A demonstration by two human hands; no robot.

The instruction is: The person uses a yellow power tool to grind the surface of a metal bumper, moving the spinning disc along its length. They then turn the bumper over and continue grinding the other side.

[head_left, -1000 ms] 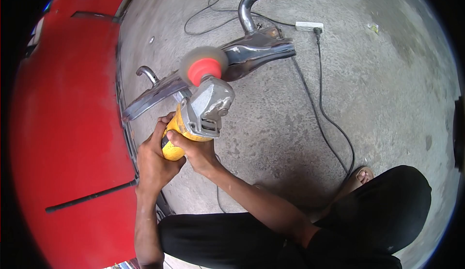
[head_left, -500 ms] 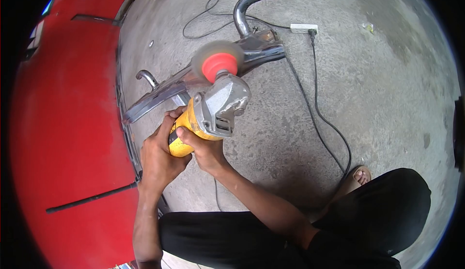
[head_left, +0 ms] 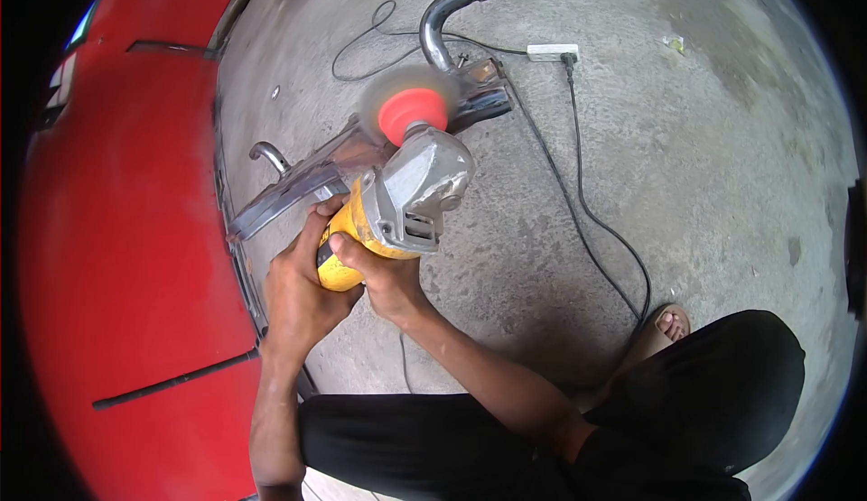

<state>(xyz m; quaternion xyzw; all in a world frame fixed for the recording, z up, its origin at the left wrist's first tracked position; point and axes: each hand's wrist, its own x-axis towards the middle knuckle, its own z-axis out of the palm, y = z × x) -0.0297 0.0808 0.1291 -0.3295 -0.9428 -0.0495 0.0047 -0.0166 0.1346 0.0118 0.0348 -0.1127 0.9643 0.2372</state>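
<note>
Both of my hands grip a yellow and silver angle grinder (head_left: 417,185). My left hand (head_left: 302,284) wraps round the rear of its yellow body, and my right hand (head_left: 390,280) closes round the side nearer the metal head, thumb on top. A spinning disc with a red backing pad (head_left: 412,115) is fitted to the head, its rim blurred by motion. The disc overlaps the middle of a metal frame part (head_left: 298,190), a long bare-steel beam lying on the floor. A curved pipe (head_left: 437,24) rises from the beam's far end; a short bent tube (head_left: 271,155) stands near its left end.
A white power strip (head_left: 552,52) lies on the concrete floor (head_left: 722,203) with a black plug in it. A black cable (head_left: 587,212) loops from it toward my sandalled foot (head_left: 670,323). Along the left runs a large red panel (head_left: 126,230) with black bars.
The beam, curved pipe and power strip sit slightly further left in view. The grinder and both hands have barely shifted, and the disc is still spinning.
</note>
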